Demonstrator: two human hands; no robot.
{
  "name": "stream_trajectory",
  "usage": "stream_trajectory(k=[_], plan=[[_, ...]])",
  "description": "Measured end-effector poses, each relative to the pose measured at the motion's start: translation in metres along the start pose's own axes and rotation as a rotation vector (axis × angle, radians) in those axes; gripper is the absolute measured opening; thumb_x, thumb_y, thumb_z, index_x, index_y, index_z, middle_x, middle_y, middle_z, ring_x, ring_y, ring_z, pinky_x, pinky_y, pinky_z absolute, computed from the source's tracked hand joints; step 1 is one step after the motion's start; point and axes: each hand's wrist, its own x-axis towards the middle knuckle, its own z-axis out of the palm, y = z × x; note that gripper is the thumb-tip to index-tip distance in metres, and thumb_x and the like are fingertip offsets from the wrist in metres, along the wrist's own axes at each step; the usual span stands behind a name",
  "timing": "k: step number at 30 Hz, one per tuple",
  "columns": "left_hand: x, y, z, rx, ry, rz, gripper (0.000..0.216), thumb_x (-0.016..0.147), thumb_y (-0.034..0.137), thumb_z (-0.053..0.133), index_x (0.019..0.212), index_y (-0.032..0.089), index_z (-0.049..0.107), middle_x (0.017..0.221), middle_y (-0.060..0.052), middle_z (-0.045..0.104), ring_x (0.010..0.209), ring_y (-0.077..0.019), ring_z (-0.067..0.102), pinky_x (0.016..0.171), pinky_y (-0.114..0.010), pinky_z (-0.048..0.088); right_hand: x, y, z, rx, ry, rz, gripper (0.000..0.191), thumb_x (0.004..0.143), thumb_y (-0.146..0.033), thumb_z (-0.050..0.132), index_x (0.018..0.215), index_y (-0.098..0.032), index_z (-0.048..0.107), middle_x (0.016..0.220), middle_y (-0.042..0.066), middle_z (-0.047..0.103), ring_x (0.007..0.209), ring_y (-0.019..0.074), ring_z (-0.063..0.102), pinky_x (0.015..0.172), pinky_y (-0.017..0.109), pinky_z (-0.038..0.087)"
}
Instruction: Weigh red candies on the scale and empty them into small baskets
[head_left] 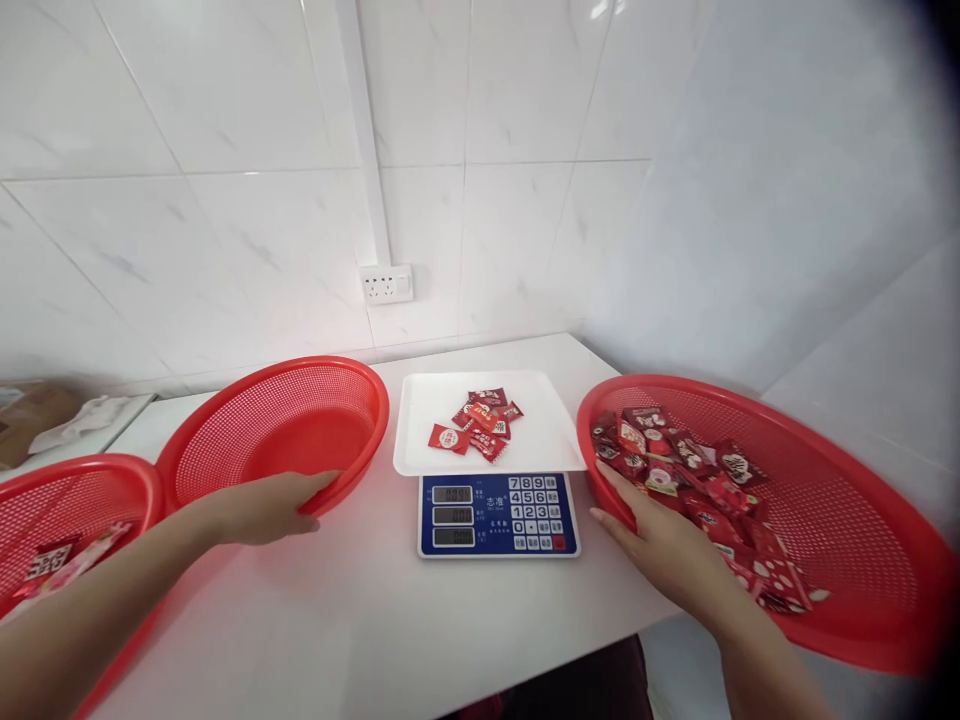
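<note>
My left hand (277, 507) is closed on the near rim of a red plastic basket (379, 400), fingers over the edge and thumb outside. No contents show inside that basket. On the right, my right hand (664, 540) grips the left rim of another red basket (847, 415), which holds many red-wrapped sweets (705, 480). Between my hands stands a blue and white digital scale (495, 540). Several small red candy packets (486, 420) lie in a loose pile on its white tray (427, 400).
A third red basket (142, 475) with a few packets (67, 565) sits at the far left, partly behind my left forearm. Further back are a cardboard box (37, 420) and a white cloth or bag (79, 422). A socket (387, 284) is fixed to the tiled wall behind the white table (360, 620).
</note>
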Motion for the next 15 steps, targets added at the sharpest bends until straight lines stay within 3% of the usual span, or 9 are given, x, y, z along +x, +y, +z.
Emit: stream_trajectory(k=[2, 3, 5, 7, 10, 15], plan=[[0.001, 0.01, -0.004, 0.03, -0.209, 0.035, 0.057, 0.071, 0.051, 0.058, 0.125, 0.034, 0.056, 0.103, -0.008, 0.071, 0.088, -0.0318, 0.067, 0.067, -0.039, 0.052, 0.0, 0.0, -0.001, -0.002, 0.0, -0.003, 0.061, 0.09, -0.046, 0.032, 0.145, -0.021, 0.03, 0.132, 0.009, 0.055, 0.113, 0.0309, 0.056, 0.085, 0.043, 0.048], [0.004, 0.019, -0.004, 0.033, -0.217, 0.074, 0.058, 0.077, 0.053, 0.052, 0.132, 0.034, 0.048, 0.115, -0.009, 0.067, 0.1, -0.0327, 0.064, 0.075, -0.042, 0.05, 0.0, 0.0, -0.001, -0.002, 0.004, -0.005, 0.061, 0.09, -0.046, 0.032, 0.145, -0.022, 0.03, 0.131, 0.009, 0.055, 0.113, 0.0309, 0.057, 0.084, 0.042, 0.049], [0.015, 0.046, 0.002, 0.003, -0.052, 0.199, 0.055, 0.085, 0.053, 0.04, 0.136, 0.032, 0.042, 0.129, -0.01, 0.057, 0.113, -0.0319, 0.057, 0.085, -0.044, 0.047, 0.001, 0.0, 0.0, 0.007, 0.024, -0.015, 0.06, 0.089, -0.046, 0.033, 0.145, -0.022, 0.032, 0.131, 0.009, 0.056, 0.112, 0.0304, 0.057, 0.083, 0.041, 0.049], [0.032, 0.076, 0.015, -0.019, 0.035, 0.326, 0.051, 0.089, 0.048, 0.037, 0.135, 0.026, 0.043, 0.132, -0.011, 0.054, 0.118, -0.0299, 0.052, 0.091, -0.043, 0.045, 0.001, 0.0, 0.0, 0.022, 0.043, -0.021, 0.059, 0.089, -0.045, 0.034, 0.144, -0.022, 0.033, 0.13, 0.009, 0.057, 0.111, 0.0299, 0.058, 0.083, 0.041, 0.049], [0.065, 0.112, 0.041, 0.005, 0.022, 0.446, 0.041, 0.088, 0.04, 0.045, 0.124, 0.023, 0.054, 0.13, -0.008, 0.056, 0.122, -0.025, 0.048, 0.097, -0.037, 0.042, 0.002, 0.001, 0.002, 0.034, 0.029, -0.01, 0.059, 0.089, -0.044, 0.034, 0.144, -0.022, 0.033, 0.129, 0.01, 0.057, 0.111, 0.0298, 0.058, 0.084, 0.041, 0.048], [0.103, 0.133, 0.075, 0.086, 0.0, 0.529, 0.033, 0.084, 0.028, 0.058, 0.115, 0.02, 0.057, 0.11, -0.008, 0.063, 0.112, -0.0245, 0.053, 0.09, -0.039, 0.046, 0.002, 0.001, 0.003, 0.036, 0.012, -0.011, 0.06, 0.089, -0.043, 0.033, 0.145, -0.02, 0.031, 0.132, 0.01, 0.054, 0.114, 0.0296, 0.055, 0.087, 0.041, 0.046]])
